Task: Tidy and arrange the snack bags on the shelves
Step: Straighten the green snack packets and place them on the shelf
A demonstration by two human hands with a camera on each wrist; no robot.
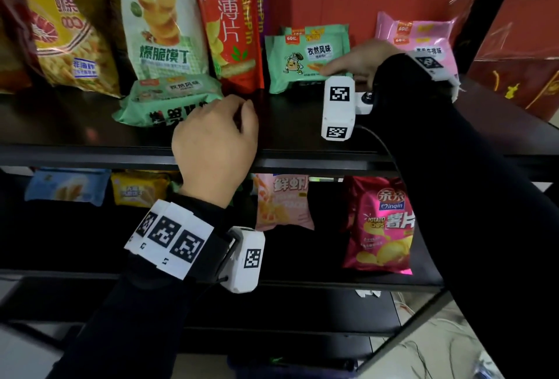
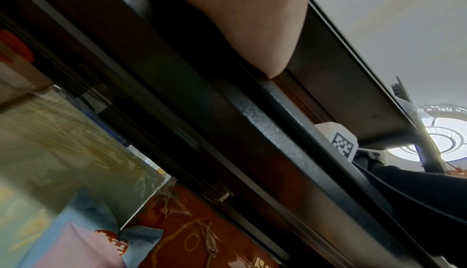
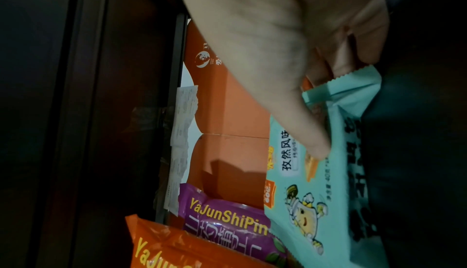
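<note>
A green snack packet [image 1: 163, 100] lies flat on the black upper shelf [image 1: 302, 124], in front of the tall bags. My left hand [image 1: 223, 124] has its fingers curled over the packet's right end; the left wrist view shows only my palm [image 2: 252, 22] against the shelf rail. To the right, two matching green packets [image 1: 299, 60] stand on edge, one behind the other. My right hand [image 1: 348, 67] pinches the front one [image 3: 303, 202] at its right end. The thumb [image 3: 316, 146] presses its face and the fingers sit behind its crimped edge.
Tall yellow [image 1: 66, 21], pale green [image 1: 163, 21] and red [image 1: 233, 21] bags lean at the back left, with a purple one [image 3: 222, 218] behind. Pink packets [image 1: 423, 36] stand at the far right by the shelf post [image 1: 478, 15]. The lower shelf holds blue [image 1: 66, 185], yellow [image 1: 139, 188], pink [image 1: 281, 203] and magenta [image 1: 381, 224] bags.
</note>
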